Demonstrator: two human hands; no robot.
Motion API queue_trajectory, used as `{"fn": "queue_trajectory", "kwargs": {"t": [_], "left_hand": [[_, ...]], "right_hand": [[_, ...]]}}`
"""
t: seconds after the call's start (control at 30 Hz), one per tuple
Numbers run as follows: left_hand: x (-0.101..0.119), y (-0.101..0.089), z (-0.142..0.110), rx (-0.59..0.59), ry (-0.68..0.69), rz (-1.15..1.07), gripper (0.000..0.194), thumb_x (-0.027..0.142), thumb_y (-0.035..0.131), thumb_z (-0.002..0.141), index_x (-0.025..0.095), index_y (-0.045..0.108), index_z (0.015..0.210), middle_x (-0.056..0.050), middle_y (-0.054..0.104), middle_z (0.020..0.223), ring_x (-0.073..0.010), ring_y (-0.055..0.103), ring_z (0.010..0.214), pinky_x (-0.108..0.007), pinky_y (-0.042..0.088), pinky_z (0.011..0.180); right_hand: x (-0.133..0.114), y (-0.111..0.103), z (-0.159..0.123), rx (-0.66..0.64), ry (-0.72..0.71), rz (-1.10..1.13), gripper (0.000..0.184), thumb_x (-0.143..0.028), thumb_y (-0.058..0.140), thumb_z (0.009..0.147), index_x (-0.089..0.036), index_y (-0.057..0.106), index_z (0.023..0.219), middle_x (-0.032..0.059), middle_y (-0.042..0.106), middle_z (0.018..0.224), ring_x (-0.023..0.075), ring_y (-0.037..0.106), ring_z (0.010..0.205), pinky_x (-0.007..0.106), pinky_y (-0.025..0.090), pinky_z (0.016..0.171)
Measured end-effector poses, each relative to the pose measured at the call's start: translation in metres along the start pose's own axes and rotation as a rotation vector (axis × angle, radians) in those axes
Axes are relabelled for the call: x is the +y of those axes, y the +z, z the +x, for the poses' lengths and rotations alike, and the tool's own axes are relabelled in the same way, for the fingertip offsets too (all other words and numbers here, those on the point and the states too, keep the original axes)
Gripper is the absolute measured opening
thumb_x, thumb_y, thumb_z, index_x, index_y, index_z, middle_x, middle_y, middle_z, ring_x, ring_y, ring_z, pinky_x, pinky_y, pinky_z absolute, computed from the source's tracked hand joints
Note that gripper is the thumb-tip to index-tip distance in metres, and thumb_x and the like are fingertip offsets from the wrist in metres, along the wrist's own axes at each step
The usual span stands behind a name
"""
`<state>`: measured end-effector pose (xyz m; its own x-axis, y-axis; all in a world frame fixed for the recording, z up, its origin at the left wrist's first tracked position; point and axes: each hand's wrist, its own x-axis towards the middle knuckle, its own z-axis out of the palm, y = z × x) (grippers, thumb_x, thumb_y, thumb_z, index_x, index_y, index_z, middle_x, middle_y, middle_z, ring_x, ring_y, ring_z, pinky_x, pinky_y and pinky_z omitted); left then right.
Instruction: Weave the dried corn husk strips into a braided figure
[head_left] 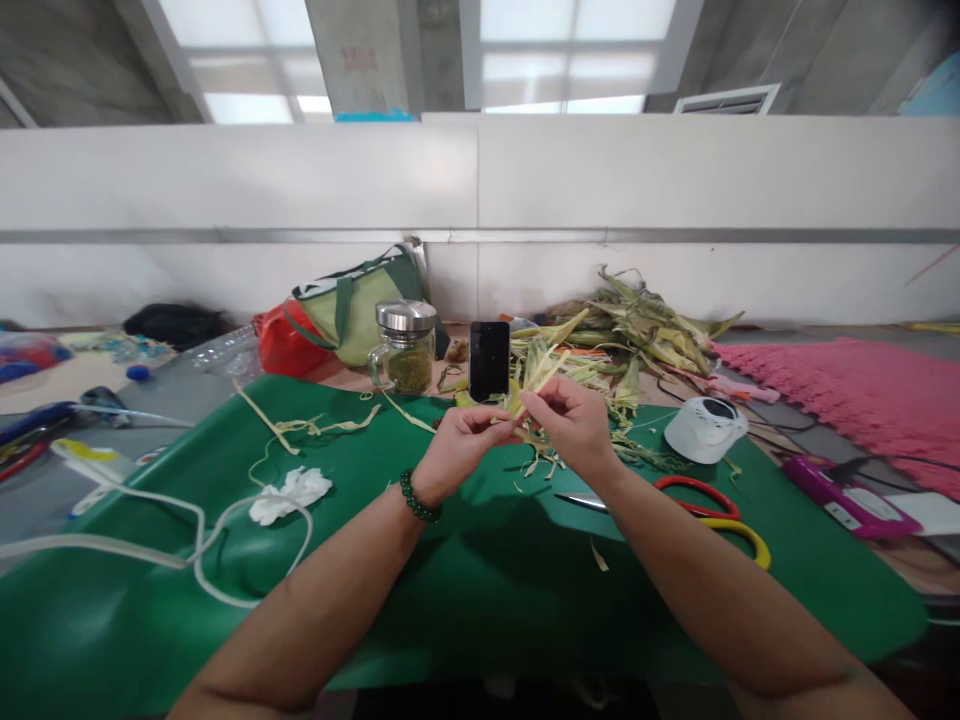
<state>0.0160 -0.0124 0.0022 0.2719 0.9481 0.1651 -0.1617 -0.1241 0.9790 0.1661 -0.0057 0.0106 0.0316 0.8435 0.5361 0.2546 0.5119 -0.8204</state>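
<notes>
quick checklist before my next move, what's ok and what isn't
1. Pale husk strips held by left hand and right hand: ok.
2. Grip firm enough: cannot tell.
3. Scissors unobstructed: not ok, the right forearm covers part of them from this view.
4. Phone upright: ok, its screen looks dark.
5. Lid on the glass jar: ok; whether it is tight, cannot tell.
6. White cable off the green mat: not ok, it loops over the left side.

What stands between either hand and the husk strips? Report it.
Nothing visible: the left hand and right hand both have their fingers on the husk strips. The phone stands beyond the left hand, not in between.
</notes>
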Motion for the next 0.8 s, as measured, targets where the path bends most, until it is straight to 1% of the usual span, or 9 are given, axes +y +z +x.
{"fn": "queue_trajectory", "kwargs": {"t": [0.17,0.3,0.4,0.53,0.6,0.63,0.67,0.73,0.8], "left_hand": [[0.003,-0.001,0.0,-0.018,0.043,0.074,0.021,0.033,0.074,0.063,0.015,0.072,0.073,-0.004,0.072,0.073,-0.0171,0.067,0.07,-0.03,0.053,0.074],[0.004,0.0,0.001,0.025,0.014,-0.018,0.024,0.034,0.077,0.059,0.015,0.072,0.073,-0.003,0.072,0.072,-0.0148,0.065,0.066,-0.028,0.053,0.072],[0.004,0.001,0.001,0.046,-0.044,-0.099,0.027,0.033,0.079,0.055,0.014,0.072,0.073,-0.003,0.072,0.07,-0.0128,0.065,0.063,-0.027,0.053,0.071],[0.004,0.001,0.002,0.07,-0.092,-0.172,0.03,0.033,0.082,0.051,0.013,0.071,0.071,-0.003,0.071,0.068,-0.0127,0.065,0.061,-0.027,0.053,0.069],[0.003,0.0,0.002,0.087,-0.104,-0.19,0.031,0.032,0.083,0.049,0.013,0.071,0.07,-0.003,0.071,0.067,-0.0131,0.065,0.06,-0.027,0.054,0.068],[0.002,0.0,0.003,0.096,-0.108,-0.192,0.031,0.032,0.083,0.049,0.013,0.07,0.07,-0.003,0.071,0.067,-0.0131,0.064,0.059,-0.027,0.054,0.068],[0.002,-0.001,0.003,0.104,-0.111,-0.191,0.031,0.031,0.083,0.048,0.013,0.07,0.07,-0.003,0.07,0.066,-0.013,0.064,0.059,-0.027,0.054,0.067],[0.001,-0.001,0.004,0.118,-0.108,-0.173,0.031,0.031,0.083,0.048,0.013,0.07,0.07,-0.002,0.07,0.065,-0.0126,0.064,0.058,-0.027,0.054,0.067],[0.001,-0.002,0.003,0.115,-0.093,-0.136,0.029,0.031,0.082,0.05,0.013,0.07,0.07,-0.002,0.069,0.064,-0.0124,0.063,0.057,-0.027,0.053,0.067]], "right_hand": [[0.005,-0.002,0.008,-0.091,0.183,0.238,0.029,-0.041,0.064,0.07,-0.016,0.055,0.057,0.001,0.062,0.053,0.0095,0.052,0.042,0.022,0.043,0.044],[0.008,-0.001,0.01,-0.081,0.251,0.389,0.03,-0.044,0.069,0.063,-0.017,0.059,0.064,-0.0009,0.062,0.054,0.0084,0.051,0.043,0.022,0.046,0.046],[0.006,-0.001,0.01,-0.085,0.246,0.384,0.033,-0.047,0.07,0.062,-0.016,0.059,0.064,-0.0004,0.062,0.055,0.0087,0.053,0.045,0.022,0.047,0.048],[0.007,-0.005,0.013,-0.092,0.231,0.28,0.037,-0.051,0.067,0.064,-0.016,0.056,0.059,0.0007,0.061,0.052,0.0085,0.05,0.042,0.022,0.043,0.043],[0.008,-0.009,0.014,-0.115,0.194,0.16,0.04,-0.053,0.064,0.068,-0.016,0.054,0.056,0.0,0.058,0.048,0.0088,0.047,0.039,0.022,0.04,0.041],[0.008,-0.011,0.015,-0.119,0.148,0.064,0.042,-0.053,0.062,0.07,-0.017,0.052,0.053,-0.0008,0.055,0.045,0.0088,0.045,0.039,0.022,0.037,0.041],[0.008,-0.013,0.015,-0.104,0.084,-0.054,0.043,-0.052,0.061,0.072,-0.017,0.05,0.05,-0.0015,0.052,0.043,0.0087,0.043,0.039,0.023,0.035,0.042],[0.005,-0.019,0.014,-0.015,-0.085,-0.303,0.043,-0.048,0.059,0.076,-0.017,0.05,0.048,-0.0017,0.049,0.043,0.0089,0.041,0.043,0.024,0.033,0.046],[0.002,-0.024,0.013,0.068,-0.275,-0.506,0.038,-0.044,0.056,0.08,-0.017,0.057,0.054,0.0006,0.053,0.051,0.0116,0.045,0.052,0.026,0.034,0.053]]}}
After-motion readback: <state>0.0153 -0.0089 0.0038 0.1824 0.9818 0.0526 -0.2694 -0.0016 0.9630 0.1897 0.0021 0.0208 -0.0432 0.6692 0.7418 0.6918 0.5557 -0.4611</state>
